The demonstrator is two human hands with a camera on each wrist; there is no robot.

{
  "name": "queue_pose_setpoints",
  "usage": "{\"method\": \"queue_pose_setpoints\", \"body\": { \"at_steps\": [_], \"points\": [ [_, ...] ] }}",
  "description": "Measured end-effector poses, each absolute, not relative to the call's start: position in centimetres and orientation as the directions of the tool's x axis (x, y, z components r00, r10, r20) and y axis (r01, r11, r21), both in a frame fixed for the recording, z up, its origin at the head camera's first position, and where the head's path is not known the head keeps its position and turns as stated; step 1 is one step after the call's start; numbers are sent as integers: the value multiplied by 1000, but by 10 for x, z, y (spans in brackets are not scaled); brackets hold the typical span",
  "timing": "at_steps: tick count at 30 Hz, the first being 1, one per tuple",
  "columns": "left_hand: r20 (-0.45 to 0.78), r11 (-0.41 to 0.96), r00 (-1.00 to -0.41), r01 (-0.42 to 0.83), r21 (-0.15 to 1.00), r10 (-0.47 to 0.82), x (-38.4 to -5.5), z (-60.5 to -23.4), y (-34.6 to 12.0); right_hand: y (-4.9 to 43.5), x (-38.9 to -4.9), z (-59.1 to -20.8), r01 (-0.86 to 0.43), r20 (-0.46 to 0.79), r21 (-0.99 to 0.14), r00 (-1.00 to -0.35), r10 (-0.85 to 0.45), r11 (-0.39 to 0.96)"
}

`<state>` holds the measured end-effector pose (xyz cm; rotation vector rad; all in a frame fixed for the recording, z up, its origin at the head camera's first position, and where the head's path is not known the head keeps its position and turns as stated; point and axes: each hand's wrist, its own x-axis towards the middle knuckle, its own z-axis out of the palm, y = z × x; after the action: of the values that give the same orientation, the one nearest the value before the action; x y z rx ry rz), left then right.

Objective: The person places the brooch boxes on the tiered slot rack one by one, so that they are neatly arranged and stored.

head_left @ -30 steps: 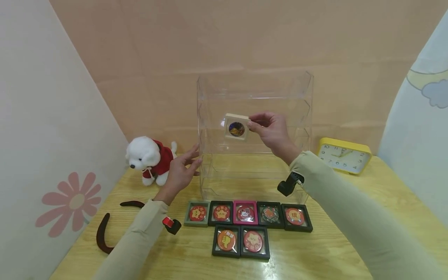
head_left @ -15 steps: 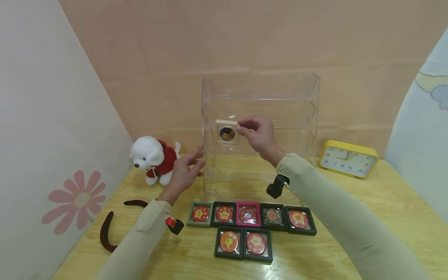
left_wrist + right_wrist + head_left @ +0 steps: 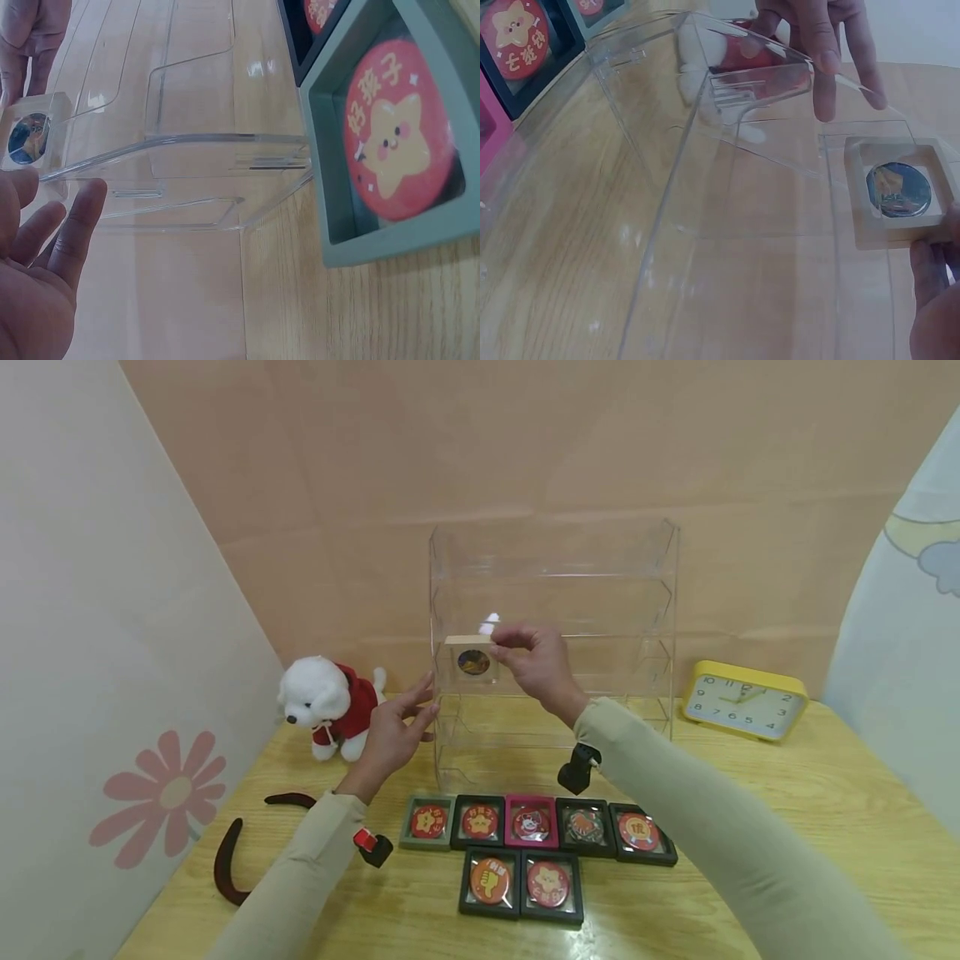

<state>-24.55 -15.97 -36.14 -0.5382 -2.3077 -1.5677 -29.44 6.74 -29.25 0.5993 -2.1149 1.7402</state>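
My right hand (image 3: 536,668) pinches the right edge of a small cream square display frame (image 3: 474,662), which has a dark round picture in its middle. That frame is upright at the left end of a middle tier of a clear tiered rack (image 3: 585,576). In the right wrist view, the clear front lip of the tier crosses the cream frame (image 3: 862,225); whether its bottom rests on the shelf I cannot tell. At the rack's left side is my left hand (image 3: 393,731), fingers extended and fingertips at the clear side panel. Its palm shows in the left wrist view.
In front of the rack lie two rows of framed badges, among them a green frame (image 3: 427,822) and a pink frame (image 3: 532,822). A white plush dog (image 3: 315,693) sits left, a yellow clock (image 3: 742,700) right. Dark curved pieces (image 3: 227,860) lie front left.
My right hand has moved left and down, carrying the cream frame from in front of the rack to the left end of a middle tier. The left hand stays at the rack's side.
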Motion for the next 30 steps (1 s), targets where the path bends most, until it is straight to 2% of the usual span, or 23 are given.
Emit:
{"method": "queue_pose_setpoints", "body": {
  "at_steps": [17,30],
  "points": [
    [466,337,-874,483,808,135,-245,-362,-160,56,-293,-301,-476,462,-854,-880,-113,209],
    [475,336,-869,493,802,140,-246,-362,-159,57,-291,-299,-483,467,-846,-875,-124,225]
  ]
}}
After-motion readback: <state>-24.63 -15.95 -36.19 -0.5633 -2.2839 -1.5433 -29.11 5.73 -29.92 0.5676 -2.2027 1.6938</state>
